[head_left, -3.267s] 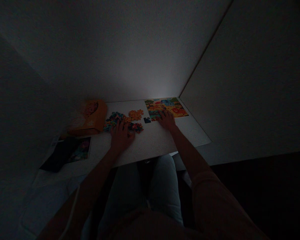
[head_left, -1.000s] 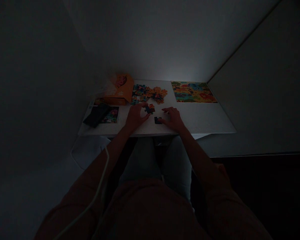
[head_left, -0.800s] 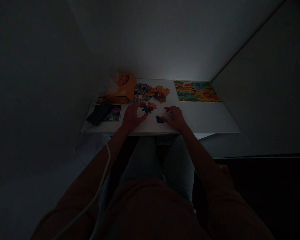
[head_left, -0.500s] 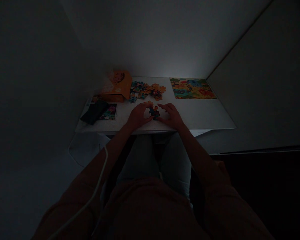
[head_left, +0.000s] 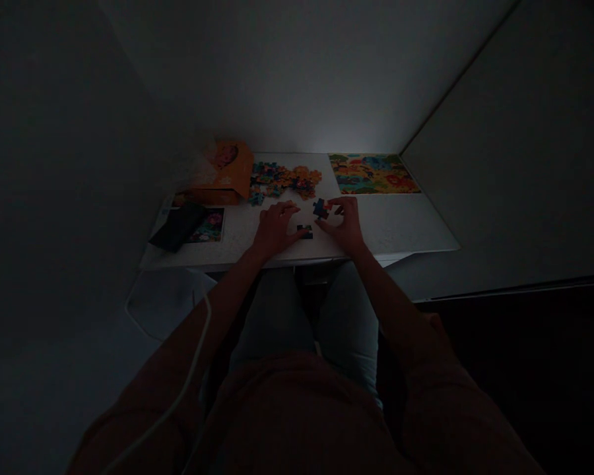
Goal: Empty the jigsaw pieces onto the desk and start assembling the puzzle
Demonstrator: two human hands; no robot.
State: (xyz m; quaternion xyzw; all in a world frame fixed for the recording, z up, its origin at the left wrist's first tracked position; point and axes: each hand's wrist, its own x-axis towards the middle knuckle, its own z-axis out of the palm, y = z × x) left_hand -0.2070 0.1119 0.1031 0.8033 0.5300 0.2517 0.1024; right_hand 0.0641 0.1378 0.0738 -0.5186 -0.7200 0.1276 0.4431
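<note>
My right hand (head_left: 341,224) stands on the white table (head_left: 396,227), its fingertips pinching a dark blue jigsaw piece (head_left: 319,208) just above the surface. My left hand (head_left: 277,228) rests flat on the tabletop, holding nothing. Between the hands lies a small dark cluster of joined jigsaw pieces (head_left: 305,231), with my left fingertips just beside it. Beyond them is a heap of loose orange and blue pieces (head_left: 283,181). The dim light hides the pieces' fine detail.
A colourful printed jigsaw picture (head_left: 373,174) lies at the far right of the table. An orange box (head_left: 225,173) stands far left, near a dark pouch (head_left: 177,225) on a flower picture card (head_left: 208,225). A white cable (head_left: 193,376) runs down my left side.
My hands have parted from their meeting point. The right hand has moved right and up with the dark piece, and a small cluster now lies on the table between the hands.
</note>
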